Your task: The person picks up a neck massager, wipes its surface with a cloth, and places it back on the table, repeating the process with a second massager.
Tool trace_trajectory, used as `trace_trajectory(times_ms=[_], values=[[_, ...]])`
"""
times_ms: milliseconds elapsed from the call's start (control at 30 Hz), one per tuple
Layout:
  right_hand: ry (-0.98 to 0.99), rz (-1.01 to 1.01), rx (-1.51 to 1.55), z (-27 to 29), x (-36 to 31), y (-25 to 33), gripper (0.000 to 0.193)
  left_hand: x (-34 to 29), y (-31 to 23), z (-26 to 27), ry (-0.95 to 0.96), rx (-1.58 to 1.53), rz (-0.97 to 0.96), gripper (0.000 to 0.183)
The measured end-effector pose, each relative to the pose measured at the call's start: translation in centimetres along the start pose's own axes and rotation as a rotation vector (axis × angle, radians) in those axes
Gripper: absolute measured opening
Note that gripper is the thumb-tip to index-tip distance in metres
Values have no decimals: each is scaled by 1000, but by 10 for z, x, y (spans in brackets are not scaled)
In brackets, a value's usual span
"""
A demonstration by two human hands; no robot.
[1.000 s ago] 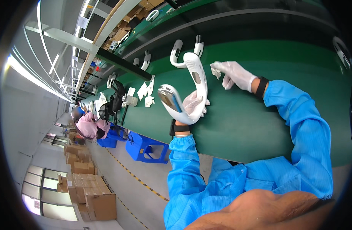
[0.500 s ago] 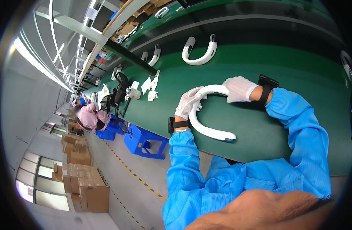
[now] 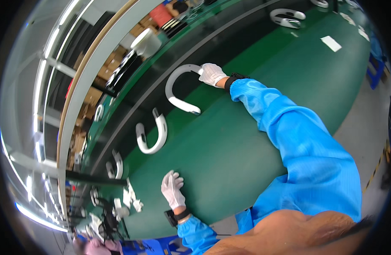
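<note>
My right hand (image 3: pixel 213 75), in a white glove, is closed on one end of a white U-shaped neckband device (image 3: pixel 171 90) with grey end parts. The device is at the far side of the green bench, by the dark strip; whether it touches the surface I cannot tell. My gloved left hand (image 3: pixel 173 189) is over the near left of the bench with nothing in it, its fingers loosely bent and apart. Nearest to it is a second white neckband device (image 3: pixel 162 135) lying on the bench.
Another neckband (image 3: pixel 118 165) lies farther left, and one more (image 3: pixel 277 18) at the far right. White scraps (image 3: pixel 129 196) and a black bag (image 3: pixel 107 219) are at the left. A shelf post (image 3: pixel 95 179) juts over the bench. Blue stools (image 3: pixel 161 245) stand below its edge.
My view has swung right. My left hand has let go of the neckband and is apart from it. My right hand has carried the device to the far side of the bench.
</note>
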State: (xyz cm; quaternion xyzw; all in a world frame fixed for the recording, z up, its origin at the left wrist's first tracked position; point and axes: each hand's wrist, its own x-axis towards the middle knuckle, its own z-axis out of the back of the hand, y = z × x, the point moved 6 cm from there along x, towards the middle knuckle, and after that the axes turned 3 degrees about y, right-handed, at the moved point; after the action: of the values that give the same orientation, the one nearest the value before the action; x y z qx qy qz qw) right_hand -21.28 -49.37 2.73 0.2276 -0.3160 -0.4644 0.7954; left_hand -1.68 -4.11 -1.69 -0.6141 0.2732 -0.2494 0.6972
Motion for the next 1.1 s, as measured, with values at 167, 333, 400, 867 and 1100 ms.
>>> trace_trajectory(times_ms=[167,333,400,867,1100], values=[[-414,47,-76,38,19,-78,45,-6,-16,-38,66,174,-79,31],[-673,400,-239,50,7,-33,38,0,-11,-35,62,256,-58,29],[-435,502,-203,41,-12,5,30,0,-12,-39,103,295,-94,27],[-49,944,-25,-43,-89,81,26,-5,-6,-39,169,249,-49,23],[-116,985,-7,-43,-91,89,21,5,1,-26,221,576,-350,9]])
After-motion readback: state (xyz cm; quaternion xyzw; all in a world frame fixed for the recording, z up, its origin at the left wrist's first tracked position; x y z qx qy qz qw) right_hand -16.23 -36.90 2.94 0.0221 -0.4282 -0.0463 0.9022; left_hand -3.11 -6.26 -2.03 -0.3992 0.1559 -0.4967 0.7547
